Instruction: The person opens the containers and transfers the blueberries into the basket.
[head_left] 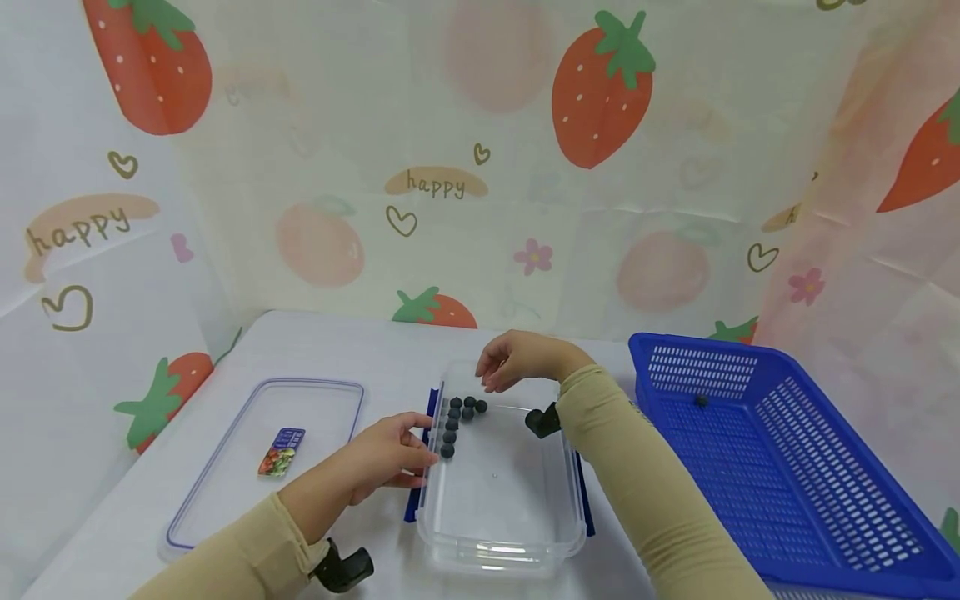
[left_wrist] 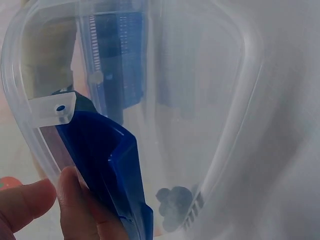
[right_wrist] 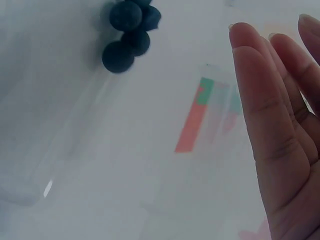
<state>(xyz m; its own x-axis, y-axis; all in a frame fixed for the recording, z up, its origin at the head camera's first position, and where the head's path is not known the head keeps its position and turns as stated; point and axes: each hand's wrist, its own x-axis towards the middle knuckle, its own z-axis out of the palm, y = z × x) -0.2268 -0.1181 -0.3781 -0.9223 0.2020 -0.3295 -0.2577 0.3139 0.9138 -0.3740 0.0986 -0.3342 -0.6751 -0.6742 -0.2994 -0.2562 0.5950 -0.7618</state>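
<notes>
A clear plastic box (head_left: 510, 500) with blue side latches stands lidless on the table. Dark blue blueberries (head_left: 450, 424) lie inside it, several in a row along the left wall and others beside them at the far end. My left hand (head_left: 390, 454) grips the box's left wall by the blue latch (left_wrist: 107, 165), thumb and fingers on either side of the rim. Over the far end of the box hovers my right hand (head_left: 528, 358), fingers loosely bent. Nothing shows between its fingers (right_wrist: 265, 105) in the right wrist view, where the blueberries (right_wrist: 126, 16) lie to the left.
A blue plastic basket (head_left: 757, 475) stands on the right, with one dark berry (head_left: 701, 400) at its far end. On the left lies a clear lid (head_left: 217, 467) with a blue edge, and a small printed packet (head_left: 282, 452) is within its outline. A patterned cloth (head_left: 465, 108) hangs behind.
</notes>
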